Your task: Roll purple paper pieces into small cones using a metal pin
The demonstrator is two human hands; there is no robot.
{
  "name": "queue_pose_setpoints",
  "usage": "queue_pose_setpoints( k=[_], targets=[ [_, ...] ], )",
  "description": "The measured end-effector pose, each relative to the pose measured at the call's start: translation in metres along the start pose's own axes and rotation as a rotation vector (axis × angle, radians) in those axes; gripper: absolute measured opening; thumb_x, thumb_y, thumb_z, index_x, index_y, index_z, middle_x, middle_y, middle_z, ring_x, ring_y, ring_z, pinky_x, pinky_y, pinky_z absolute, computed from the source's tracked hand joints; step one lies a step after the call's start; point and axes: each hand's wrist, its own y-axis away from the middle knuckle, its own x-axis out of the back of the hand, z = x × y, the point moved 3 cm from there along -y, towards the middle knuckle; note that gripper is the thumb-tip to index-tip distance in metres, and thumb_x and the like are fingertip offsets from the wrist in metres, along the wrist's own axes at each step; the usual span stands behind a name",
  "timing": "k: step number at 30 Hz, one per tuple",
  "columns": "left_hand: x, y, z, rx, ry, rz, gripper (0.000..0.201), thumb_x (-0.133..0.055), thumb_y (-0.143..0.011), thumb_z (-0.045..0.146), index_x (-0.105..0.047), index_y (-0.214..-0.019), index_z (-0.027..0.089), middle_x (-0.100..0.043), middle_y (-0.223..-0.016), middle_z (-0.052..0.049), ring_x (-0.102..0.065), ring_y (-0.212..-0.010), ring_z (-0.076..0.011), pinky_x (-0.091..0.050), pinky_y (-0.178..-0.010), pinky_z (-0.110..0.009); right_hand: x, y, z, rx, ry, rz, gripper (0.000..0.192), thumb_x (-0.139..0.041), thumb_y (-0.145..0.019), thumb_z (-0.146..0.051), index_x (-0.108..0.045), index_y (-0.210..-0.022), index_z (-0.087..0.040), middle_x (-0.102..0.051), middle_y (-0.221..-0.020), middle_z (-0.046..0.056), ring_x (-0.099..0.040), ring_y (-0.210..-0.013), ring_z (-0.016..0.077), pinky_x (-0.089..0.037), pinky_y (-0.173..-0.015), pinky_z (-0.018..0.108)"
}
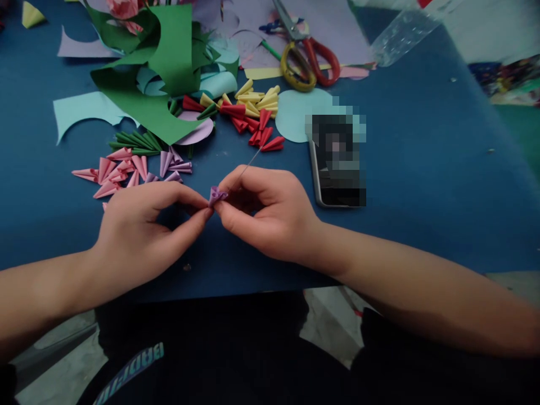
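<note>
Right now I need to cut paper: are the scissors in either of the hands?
No, the scissors lie at the table's far side; both hands pinch a purple paper piece.

Bare table (pixel 422 185) rt; phone (pixel 337 163), paper cones (pixel 257 115) ahead.

Your phone (pixel 337 163) screen is pixelated, so nothing on it reads. Your right hand (pixel 270 216) covers the near end of the thin wire (pixel 248 166), and your fingers (pixel 198 216) hide most of the small purple piece (pixel 217 195). The clear bottle (pixel 405 31) runs off the top edge. The scissors (pixel 304 53) lose their blade tips there too. Your forearms leave the bottom corners.
</note>
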Motion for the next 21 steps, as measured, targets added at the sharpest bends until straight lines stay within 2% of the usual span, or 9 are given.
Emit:
queue_pose_setpoints(
  k=[4,9,14,16,19,21],
  targets=[
    [-0.0013,-0.0003,-0.0018,0.007,0.023,-0.016,0.005,-0.079,-0.096,0.026,-0.083,-0.096,0.029,-0.086,-0.09,0.003,-0.081,-0.08,-0.0194,-0.061,-0.075,-0.03,-0.0009,-0.0003,0.0009,-0.053,0.015,-0.043,0.013,-0.069,-0.099,-0.022,-0.061,-0.089,-0.021,-0.067,-0.073,-0.003,-0.062,-0.064,0.0115,-0.049,-0.063,0.027],
    [-0.0013,0.0026,-0.0041,0.002,0.032,0.004,0.001,-0.081,-0.097,0.029,-0.081,-0.097,0.03,-0.087,-0.094,0.005,-0.083,-0.084,-0.0191,-0.063,-0.077,-0.03,-0.0013,-0.0009,-0.0003,-0.021,-0.012,-0.092,0.014,-0.065,-0.104,-0.022,-0.057,-0.093,-0.021,-0.065,-0.074,-0.003,-0.059,-0.063,0.0116,-0.047,-0.064,0.028],
    [-0.0027,0.0034,-0.0048,0.01,0.096,0.016,0.005,-0.085,-0.095,0.028,-0.08,-0.095,0.029,-0.086,-0.092,0.004,-0.082,-0.083,-0.0175,-0.065,-0.077,-0.029,-0.0013,-0.0008,-0.0023,0.018,0.02,-0.118,0.014,-0.064,-0.105,-0.023,-0.056,-0.094,-0.022,-0.063,-0.075,-0.004,-0.058,-0.063,0.0111,-0.047,-0.064,0.028],
    [-0.004,0.0022,-0.0045,0.049,0.225,0.005,0.017,-0.088,-0.091,0.024,-0.077,-0.104,0.026,-0.084,-0.09,0.004,-0.082,-0.083,-0.0163,-0.066,-0.078,-0.026,-0.0009,-0.0012,-0.002,0.05,0.034,-0.113,0.014,-0.066,-0.104,-0.023,-0.058,-0.093,-0.021,-0.065,-0.077,-0.003,-0.06,-0.065,0.0109,-0.048,-0.065,0.027],
    [-0.0069,-0.0003,-0.0036,0.184,0.449,-0.064,0.044,-0.092,-0.087,0.018,-0.073,-0.126,0.024,-0.085,-0.091,0.004,-0.085,-0.087,-0.0164,-0.068,-0.083,-0.024,0.002,-0.0025,0.0002,0.124,0.143,-0.074,0.014,-0.069,-0.101,-0.021,-0.06,-0.091,-0.021,-0.068,-0.079,-0.002,-0.064,-0.07,0.0121,-0.051,-0.068,0.027],
    [-0.008,-0.002,-0.0023,0.266,0.537,-0.1,0.048,-0.094,-0.087,0.02,-0.074,-0.13,0.023,-0.086,-0.094,0.001,-0.086,-0.091,-0.0181,-0.068,-0.086,-0.025,0.0042,-0.0033,0.0015,0.21,0.29,-0.051,0.011,-0.067,-0.102,-0.018,-0.062,-0.092,-0.021,-0.071,-0.083,0.0,-0.065,-0.074,0.0138,-0.052,-0.071,0.028]
  ],
)
